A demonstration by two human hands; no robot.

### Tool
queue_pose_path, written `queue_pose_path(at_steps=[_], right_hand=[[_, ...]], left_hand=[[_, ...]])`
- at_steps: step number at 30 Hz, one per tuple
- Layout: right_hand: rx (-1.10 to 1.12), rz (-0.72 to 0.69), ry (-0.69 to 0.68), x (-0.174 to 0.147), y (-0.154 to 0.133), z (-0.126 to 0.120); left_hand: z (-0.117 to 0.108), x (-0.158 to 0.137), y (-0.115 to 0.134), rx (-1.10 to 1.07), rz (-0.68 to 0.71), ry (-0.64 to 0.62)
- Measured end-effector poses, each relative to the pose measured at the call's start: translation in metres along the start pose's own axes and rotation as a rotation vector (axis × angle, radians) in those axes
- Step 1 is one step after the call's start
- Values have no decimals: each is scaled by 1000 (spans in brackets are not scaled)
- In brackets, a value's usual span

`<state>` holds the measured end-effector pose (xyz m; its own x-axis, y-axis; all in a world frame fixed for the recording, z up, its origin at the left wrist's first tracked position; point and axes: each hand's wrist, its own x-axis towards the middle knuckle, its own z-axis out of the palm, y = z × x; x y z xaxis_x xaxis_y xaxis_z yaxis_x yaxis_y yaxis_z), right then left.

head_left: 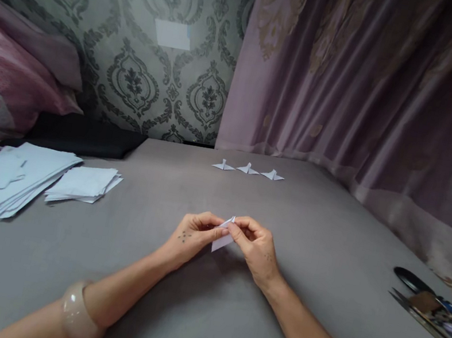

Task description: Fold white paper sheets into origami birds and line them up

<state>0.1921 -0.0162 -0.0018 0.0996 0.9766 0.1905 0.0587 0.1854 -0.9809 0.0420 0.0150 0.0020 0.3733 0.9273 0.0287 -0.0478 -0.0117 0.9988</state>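
Though small, paper between both hands.

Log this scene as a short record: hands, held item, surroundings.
Left hand: pinching folded paper
Right hand: pinching the same paper
Left forearm: pale bangle
Surface: gray tabletop
Far side: three paper figures in a row
Person's left: large sheets, small paper stack
Person's right: assorted small items, partly blurred

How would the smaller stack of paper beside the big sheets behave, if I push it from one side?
The smaller stack would probably slide apart, since its edges lie uneven and no binding shows. Its sheets look thin, so each may bend easily.
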Motion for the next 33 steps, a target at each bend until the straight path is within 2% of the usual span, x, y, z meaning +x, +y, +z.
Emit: queue_pose_path(at_steps=[6, 18, 24, 33], right_hand=[[50, -16, 49, 0, -3, -1], [141, 61, 105, -1, -3, 2], [250, 100, 106, -2, -4, 3], [225, 120, 94, -2, -9, -1]], left_hand=[[2, -2, -1, -78, -113, -36], [2, -2, 1, -128, -165, -54], [2, -2, 0, -105, -139, -64], [1, -3, -1, -48, -75, -90]])
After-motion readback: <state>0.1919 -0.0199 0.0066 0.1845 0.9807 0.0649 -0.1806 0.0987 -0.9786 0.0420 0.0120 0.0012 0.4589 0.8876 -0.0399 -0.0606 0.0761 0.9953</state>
